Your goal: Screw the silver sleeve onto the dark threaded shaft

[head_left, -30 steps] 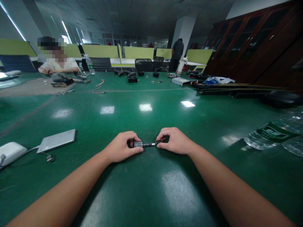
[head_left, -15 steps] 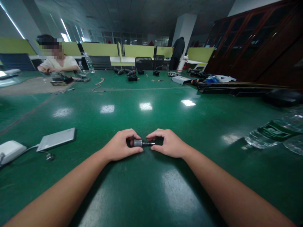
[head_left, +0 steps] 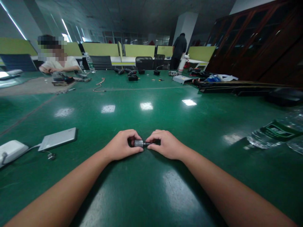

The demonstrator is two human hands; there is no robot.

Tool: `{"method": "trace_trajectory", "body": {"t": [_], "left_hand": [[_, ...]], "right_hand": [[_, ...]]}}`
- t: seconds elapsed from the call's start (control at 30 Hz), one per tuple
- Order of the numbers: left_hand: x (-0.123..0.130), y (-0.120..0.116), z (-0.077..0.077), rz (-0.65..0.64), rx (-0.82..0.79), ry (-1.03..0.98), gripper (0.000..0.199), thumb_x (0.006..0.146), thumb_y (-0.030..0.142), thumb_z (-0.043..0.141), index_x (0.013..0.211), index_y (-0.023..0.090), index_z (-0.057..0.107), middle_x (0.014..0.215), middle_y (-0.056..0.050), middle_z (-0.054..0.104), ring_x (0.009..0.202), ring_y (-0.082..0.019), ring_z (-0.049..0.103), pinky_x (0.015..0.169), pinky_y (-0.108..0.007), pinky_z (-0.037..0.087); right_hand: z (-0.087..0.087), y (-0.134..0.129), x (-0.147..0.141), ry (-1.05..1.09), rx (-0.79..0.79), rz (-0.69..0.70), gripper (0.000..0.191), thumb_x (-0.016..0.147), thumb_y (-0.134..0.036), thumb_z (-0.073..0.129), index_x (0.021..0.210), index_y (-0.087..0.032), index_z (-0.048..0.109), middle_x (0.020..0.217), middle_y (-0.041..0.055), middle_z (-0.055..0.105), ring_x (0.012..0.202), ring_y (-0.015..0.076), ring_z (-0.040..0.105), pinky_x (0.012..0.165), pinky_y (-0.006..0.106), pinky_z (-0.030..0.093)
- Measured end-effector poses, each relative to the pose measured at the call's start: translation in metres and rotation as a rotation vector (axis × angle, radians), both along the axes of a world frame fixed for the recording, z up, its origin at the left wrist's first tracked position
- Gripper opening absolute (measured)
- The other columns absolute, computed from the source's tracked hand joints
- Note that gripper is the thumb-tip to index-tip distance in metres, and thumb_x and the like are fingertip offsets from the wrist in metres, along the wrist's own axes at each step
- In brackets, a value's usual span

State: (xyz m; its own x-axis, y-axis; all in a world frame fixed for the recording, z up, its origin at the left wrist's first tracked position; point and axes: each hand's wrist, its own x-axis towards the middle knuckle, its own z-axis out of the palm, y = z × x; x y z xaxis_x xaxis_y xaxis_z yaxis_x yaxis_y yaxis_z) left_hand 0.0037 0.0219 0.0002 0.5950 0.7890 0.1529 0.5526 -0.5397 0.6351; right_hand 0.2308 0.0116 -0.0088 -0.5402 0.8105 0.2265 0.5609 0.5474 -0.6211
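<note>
A small grey metal cylinder with a thin ridged shaft, which looks like a small motor (head_left: 138, 143), lies sideways just above or on the green table. Thumb and fingers of my left hand (head_left: 121, 145) are closed around its body. From the other side, my right hand (head_left: 167, 144) pinches the thin shaft between thumb and fingertips. The shaft points to the right, and its tip is mostly covered by my right fingers. Whether the cylinder touches the tabletop, I cannot tell.
A white power bank (head_left: 57, 139) with a cable lies at the left, beside a white device (head_left: 12, 151). Plastic water bottles (head_left: 272, 134) lie at the right. Across the table sits a person (head_left: 59, 63); tools and black parts (head_left: 133, 77) lie along the far edge.
My right thumb and fingers have moved left and closed onto the shaft, which stuck out uncovered before. My left hand keeps its hold on the cylinder.
</note>
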Motion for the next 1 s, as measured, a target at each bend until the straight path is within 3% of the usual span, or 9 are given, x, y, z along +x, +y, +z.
{"method": "trace_trajectory", "body": {"t": [0.23,0.47,1.0], "left_hand": [[-0.0003,0.0015,-0.0006,-0.015,0.029,0.006,0.02,0.076,0.031,0.075,0.087,0.017,0.066,0.081,-0.001,0.064,0.072,-0.015,0.058,0.066,-0.026,0.043],[0.0002,0.0009,-0.0008,0.006,0.043,0.024,0.019,0.075,0.03,0.075,0.086,0.017,0.066,0.08,-0.001,0.063,0.073,-0.016,0.058,0.067,-0.026,0.042],[0.0005,0.0009,0.0006,0.009,0.015,0.002,0.02,0.075,0.032,0.075,0.086,0.017,0.067,0.079,-0.001,0.064,0.072,-0.016,0.059,0.066,-0.025,0.042]], "right_hand": [[0.0045,-0.004,-0.0024,-0.117,0.067,0.04,0.015,0.09,-0.022,0.063,0.101,-0.02,0.073,0.093,0.0052,0.07,0.091,0.0184,0.06,0.085,0.034,0.043],[-0.0008,-0.0042,-0.0072,-0.089,0.106,0.021,0.017,0.085,-0.021,0.069,0.101,-0.018,0.073,0.09,0.0053,0.07,0.087,0.0181,0.059,0.081,0.032,0.044],[0.006,-0.0046,-0.0024,-0.114,0.067,0.024,0.015,0.084,-0.018,0.068,0.097,-0.018,0.075,0.086,0.0052,0.07,0.085,0.0179,0.059,0.077,0.03,0.045]]}}
